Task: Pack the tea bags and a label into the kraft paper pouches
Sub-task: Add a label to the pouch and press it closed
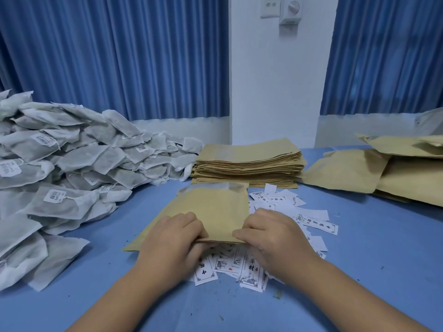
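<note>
My left hand (172, 236) and right hand (273, 233) each pinched the near edge of the kraft pouch (213, 209), apparently parting it; the next move called for tea bags (79, 159) piled left of them.

left hand (176, 238) + right hand (271, 234) pinch kraft pouch (211, 212) edge | labels (249, 267) beneath | tea bags (72, 164) left

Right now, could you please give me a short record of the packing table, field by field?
left hand: grips kraft pouch at its near edge
right hand: pinches the same edge
tea bags: large pile, left
empty pouches: neat stack behind the held pouch
labels: scattered under and right of it
other pouches: loose heap, far right
table: blue top
</note>
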Tool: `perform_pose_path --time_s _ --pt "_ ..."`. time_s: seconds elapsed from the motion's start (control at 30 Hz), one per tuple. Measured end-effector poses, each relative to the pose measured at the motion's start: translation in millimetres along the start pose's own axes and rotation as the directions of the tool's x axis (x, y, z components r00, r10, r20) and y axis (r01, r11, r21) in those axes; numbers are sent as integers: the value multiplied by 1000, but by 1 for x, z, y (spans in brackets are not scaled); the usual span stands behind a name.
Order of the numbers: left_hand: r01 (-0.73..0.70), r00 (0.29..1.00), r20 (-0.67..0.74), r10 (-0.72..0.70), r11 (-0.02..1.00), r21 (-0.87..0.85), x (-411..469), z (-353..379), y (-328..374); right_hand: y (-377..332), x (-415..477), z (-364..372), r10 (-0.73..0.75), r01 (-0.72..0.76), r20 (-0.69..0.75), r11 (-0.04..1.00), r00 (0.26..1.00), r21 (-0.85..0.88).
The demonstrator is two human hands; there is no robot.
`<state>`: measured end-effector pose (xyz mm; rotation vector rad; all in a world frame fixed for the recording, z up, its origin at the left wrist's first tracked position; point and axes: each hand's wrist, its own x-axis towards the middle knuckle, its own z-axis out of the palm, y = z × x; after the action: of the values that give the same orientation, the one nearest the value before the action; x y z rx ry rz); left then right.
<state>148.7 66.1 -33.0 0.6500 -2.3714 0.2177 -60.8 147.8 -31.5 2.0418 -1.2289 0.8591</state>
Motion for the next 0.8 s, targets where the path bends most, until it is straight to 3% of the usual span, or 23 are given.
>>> perform_pose_path --time_s 0.1,0.17,0.23,0.27,0.3,0.33,0.37,0.4,0.43,0.47,0.57,0.67,0.8 --pt "175 983 73 -169 980 -90 -10 -3 -19 2 -2 -1 35 -35 -13 999 999 15" --pt "338 941 47 -335 925 -177 -17 -6 -30 4 -4 -2 112 -111 -14 991 994 75" --pt "509 825 -48 -563 777 -371 -23 -9 -35 5 -5 -1 270 -262 -5 939 963 221" --pt "574 712 -74 -698 639 -512 -24 -11 -37 5 -5 -1 365 -354 27 878 930 323" --pt "590 581 -9 -814 428 -685 -24 -14 -37 6 -5 1 451 -439 76 795 889 418" --pt "518 481 132 -867 160 -840 -24 -16 -37 6 -5 2 522 -513 135 700 842 497" --pt "395 438 303 -846 -121 -911 -24 -18 -37 6 -5 3 573 -572 195 605 796 555" --pt "284 438 456 -775 -362 -888 -23 -20 -35 6 -5 3 601 -610 247 528 760 591" --pt "225 450 575 -683 -537 -813 -20 -21 -31 6 -5 3 607 -635 295 478 738 607" --pt "228 464 649 -603 -626 -746 -17 -21 -26 5 -4 3 592 -646 329 467 735 604" --pt "312 422 719 -551 -657 -686 -4 -12 -9 0 -5 7 504 -628 378 574 777 525" --pt "283 382 723 -575 -672 -684 7 -10 -2 -5 -7 9 463 -602 386 624 798 498" --pt "284 414 680 -605 -624 -728 10 -11 -3 -12 -16 -1 401 -533 357 710 843 461"
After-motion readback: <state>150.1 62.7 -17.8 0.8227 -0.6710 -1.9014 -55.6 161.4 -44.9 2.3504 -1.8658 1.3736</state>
